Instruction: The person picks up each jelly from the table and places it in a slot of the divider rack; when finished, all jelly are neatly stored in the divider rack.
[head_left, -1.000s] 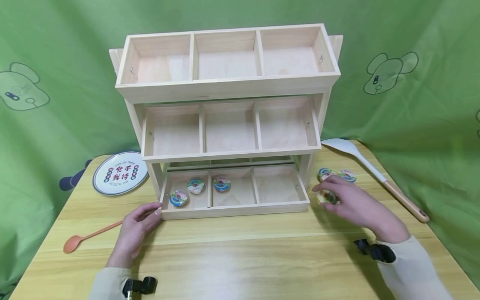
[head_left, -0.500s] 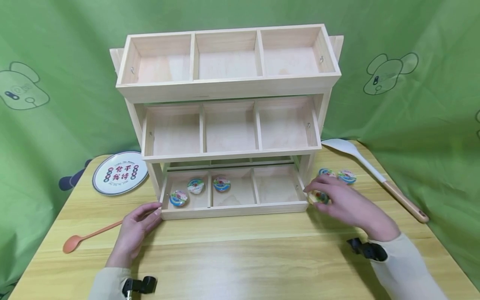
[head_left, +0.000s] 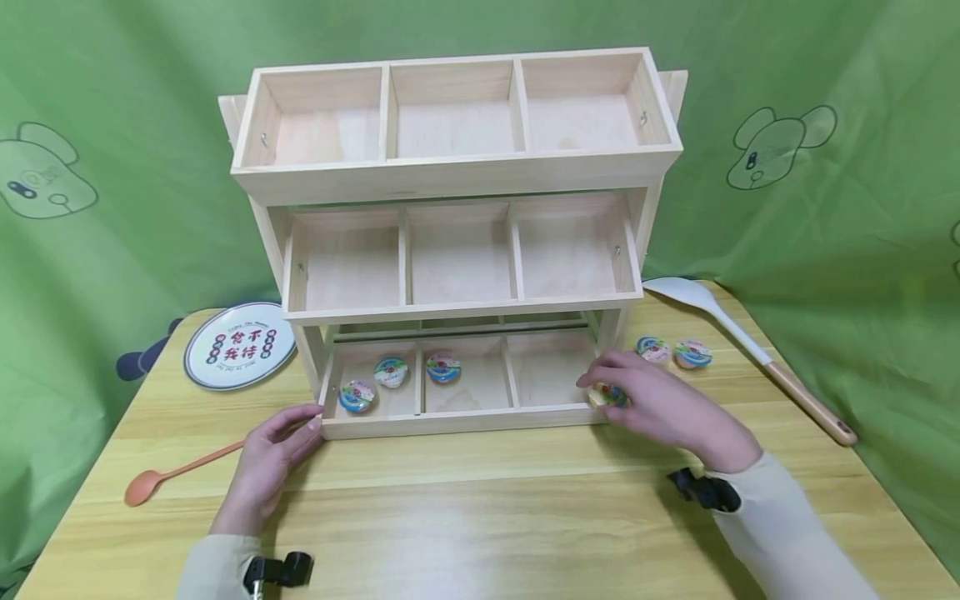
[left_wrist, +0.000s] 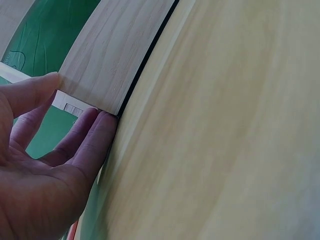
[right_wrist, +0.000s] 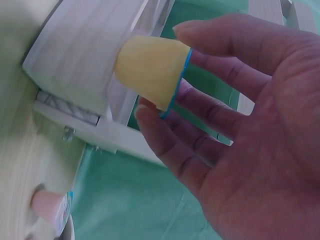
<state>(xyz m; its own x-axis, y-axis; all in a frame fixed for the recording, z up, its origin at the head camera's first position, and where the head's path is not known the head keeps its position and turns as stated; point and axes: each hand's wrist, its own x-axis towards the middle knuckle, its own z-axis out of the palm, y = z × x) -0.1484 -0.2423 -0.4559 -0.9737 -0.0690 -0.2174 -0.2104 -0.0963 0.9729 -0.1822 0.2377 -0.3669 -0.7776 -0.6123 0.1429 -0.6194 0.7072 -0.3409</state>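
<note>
My right hand [head_left: 656,400] pinches a small jelly cup [right_wrist: 150,70] by its lid edge, over the right end of the bottom tray [head_left: 465,423]. Its yellow body and blue rim show in the right wrist view. My left hand [head_left: 272,467] rests its thumb and fingertips against that tray's left front corner, also seen on the wooden end [left_wrist: 95,90] in the left wrist view. Two jelly cups, one in front [head_left: 357,397] and one behind [head_left: 391,372], sit in the left compartment. Another jelly cup [head_left: 443,367] lies in the middle compartment.
The wooden rack's middle tray [head_left: 461,310] and top tray [head_left: 457,177] rise behind. Two more jelly cups, one left [head_left: 652,349] and one right [head_left: 692,354], lie beside a white ladle [head_left: 738,337]. At left are a white plate [head_left: 242,346] and an orange spoon [head_left: 146,486].
My right hand has carried the yellow jelly cup leftward, from the table beside the rack to over the bottom tray's right end. The left hand has stayed at the corner.
</note>
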